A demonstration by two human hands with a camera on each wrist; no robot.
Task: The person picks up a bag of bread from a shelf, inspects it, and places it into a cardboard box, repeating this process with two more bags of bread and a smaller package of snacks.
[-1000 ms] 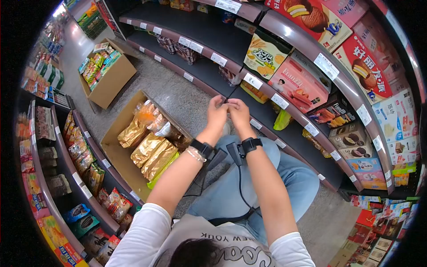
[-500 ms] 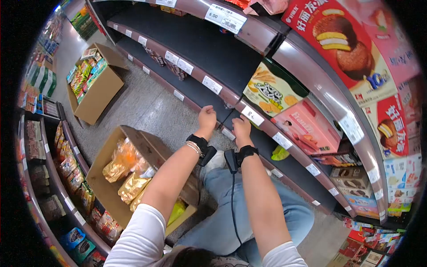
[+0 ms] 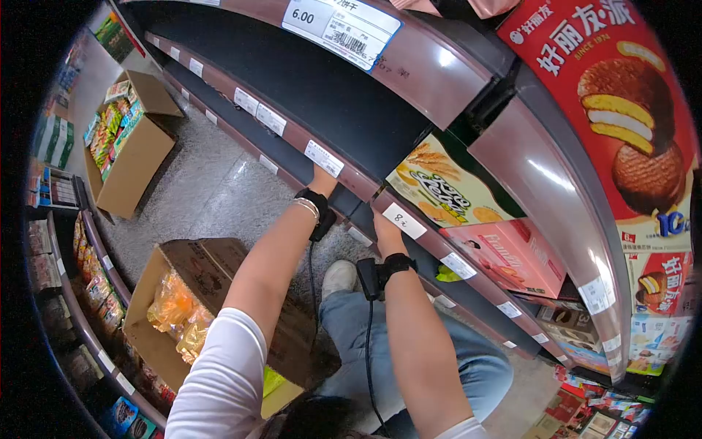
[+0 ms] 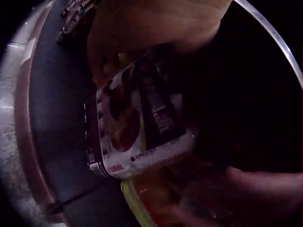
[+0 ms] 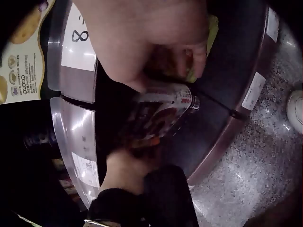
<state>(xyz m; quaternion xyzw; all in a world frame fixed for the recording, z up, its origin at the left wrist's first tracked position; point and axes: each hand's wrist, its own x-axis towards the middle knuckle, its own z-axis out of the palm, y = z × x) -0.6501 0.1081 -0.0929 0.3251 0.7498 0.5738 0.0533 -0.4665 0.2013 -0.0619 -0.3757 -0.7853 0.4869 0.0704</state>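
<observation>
My left hand (image 3: 323,181) reaches in at the lowest shelf, its fingers hidden by the shelf above in the head view. In the left wrist view the left hand (image 4: 156,23) overlaps one end of a brown and white snack package (image 4: 125,118). My right hand (image 3: 386,233) also reaches in, below the handwritten price tag. In the right wrist view the right hand (image 5: 151,38) has its fingers over a yellow-green snack package (image 5: 212,40), with the brown package (image 5: 163,111) between both hands. I cannot tell how firmly either hand holds a package.
A carton (image 3: 212,271) of gold and orange packages stands left of the legs. Farther off is another carton (image 3: 139,172) of snacks. A cookie box (image 3: 446,183) and pink box (image 3: 504,252) stand on the shelf above. A shelf edge (image 3: 351,179) overhangs the hands.
My hands, first together above the lap, have parted and moved forward into the lowest shelf. The view has come closer to the shelves, and the near carton appears lower and farther left.
</observation>
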